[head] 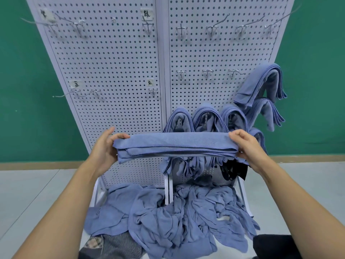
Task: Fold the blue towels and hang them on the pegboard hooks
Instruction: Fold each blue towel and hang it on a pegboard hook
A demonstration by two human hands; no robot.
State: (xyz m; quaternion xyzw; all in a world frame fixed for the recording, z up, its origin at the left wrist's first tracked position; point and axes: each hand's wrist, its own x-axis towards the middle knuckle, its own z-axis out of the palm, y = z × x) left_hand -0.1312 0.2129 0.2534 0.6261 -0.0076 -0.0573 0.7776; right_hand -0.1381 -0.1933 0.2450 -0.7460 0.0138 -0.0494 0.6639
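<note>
Blue cloth, folded into a long flat band, spans the gap between the two hands: this folded towel [173, 146] is held level in front of the pegboard [119, 71]. The left hand [104, 148] pinches one end, thumb on top and fingers beneath; the right hand [248, 144] grips the other end, fingers curled over it. Held taut by its ends, the layers stay stacked and the middle hangs free, which I judge suits draping it over a peg. Behind it, hung towels [205, 118] already fill the low pegs of the right panel and climb its right edge. Just above them a row of free hooks [207, 71] stands apart from any cloth, and the left panel's pegs are bare too. At the board's foot, loose towels [177, 212] lie heaped beside the floor [28, 193], so the task looks partly done. Open room lies upward and leftward; the crowded lower right leaves little margin, and a long peg tip could snag a folded edge.
</note>
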